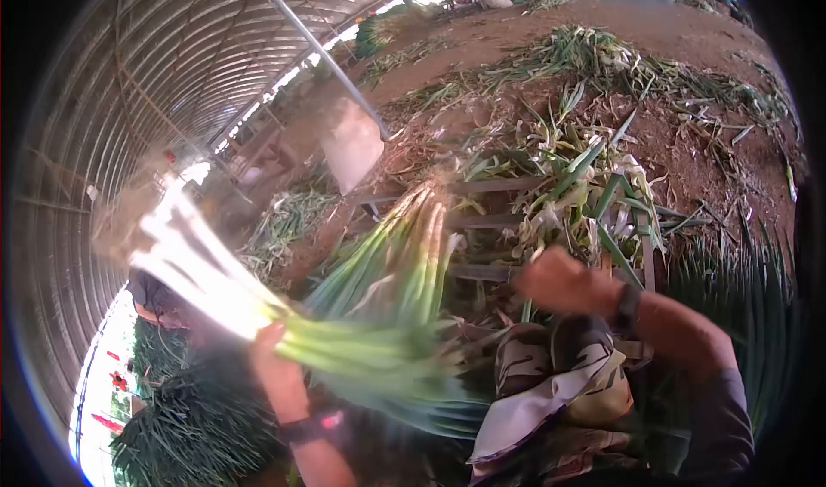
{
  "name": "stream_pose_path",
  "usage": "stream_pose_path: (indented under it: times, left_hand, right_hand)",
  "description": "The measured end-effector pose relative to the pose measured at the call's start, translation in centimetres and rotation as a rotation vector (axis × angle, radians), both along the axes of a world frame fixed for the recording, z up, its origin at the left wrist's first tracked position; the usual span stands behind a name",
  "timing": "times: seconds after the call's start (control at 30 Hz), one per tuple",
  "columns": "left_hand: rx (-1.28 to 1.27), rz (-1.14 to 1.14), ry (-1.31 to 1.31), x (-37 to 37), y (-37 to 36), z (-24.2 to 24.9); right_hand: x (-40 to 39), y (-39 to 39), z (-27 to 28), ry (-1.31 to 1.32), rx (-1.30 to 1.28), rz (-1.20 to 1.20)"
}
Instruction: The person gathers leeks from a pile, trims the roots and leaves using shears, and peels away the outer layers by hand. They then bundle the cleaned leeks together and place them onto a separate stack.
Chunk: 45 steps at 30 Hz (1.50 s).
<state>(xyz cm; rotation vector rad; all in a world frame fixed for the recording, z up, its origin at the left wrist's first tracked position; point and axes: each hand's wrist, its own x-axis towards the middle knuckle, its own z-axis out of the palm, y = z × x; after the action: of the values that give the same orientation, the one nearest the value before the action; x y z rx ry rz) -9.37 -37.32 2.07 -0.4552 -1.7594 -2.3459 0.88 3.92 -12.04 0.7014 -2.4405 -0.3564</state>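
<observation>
My left hand [270, 346] is closed around the stalks of a bunch of green onions [215, 289]. Their white root ends point up and left, bright and blurred, while the green leaves trail right across my front. Behind this bunch, more green onions [420, 244] lie with brownish roots on a slatted rack [492, 222]. My right hand [564, 286] is curled above the rack's near side, left of the loose trimmings. Blur hides its fingertips, so whatever they may hold cannot be made out. Patterned fabric [551, 375] covers my lap below it.
Stripped leaves [594, 173] are heaped on the rack's right, with more scattered over the soil [688, 44]. Dark green onion leaves [731, 302] stand at right and another pile [202, 409] lies lower left. A metal pole [323, 52] slants beside a pale sack [351, 147].
</observation>
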Motion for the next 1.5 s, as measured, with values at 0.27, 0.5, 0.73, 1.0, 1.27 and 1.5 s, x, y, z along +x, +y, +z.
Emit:
stream_pose_path:
  times: [0.27,0.5,0.73,1.0,1.27,1.5]
  left_hand:
    - [0.047,0.018,0.193,0.9,-4.7,2.4]
    - [0.016,0.021,0.214,2.1,-2.1,3.2]
    - [-0.005,0.137,0.209,2.0,1.5,3.4]
    - [-0.124,0.438,0.217,1.0,4.0,1.9]
    - [-0.074,0.325,0.238,-0.8,0.2,0.4]
    - [0.057,0.029,0.123,2.4,-2.8,0.9]
  right_hand:
    - [-1.0,4.7,-0.1,0.141,-0.036,-0.270]
    - [-2.2,-9.2,-2.9,-0.406,-0.704,0.505]
    - [0.8,-18.3,2.3,-0.306,-0.762,0.356]
    - [0.9,-23.4,-0.3,-0.194,-0.769,-0.475]
    - [0.6,-15.0,2.9,-0.624,-0.482,0.371]
    - [-3.7,-4.8,3.0,-0.137,-0.861,-0.037]
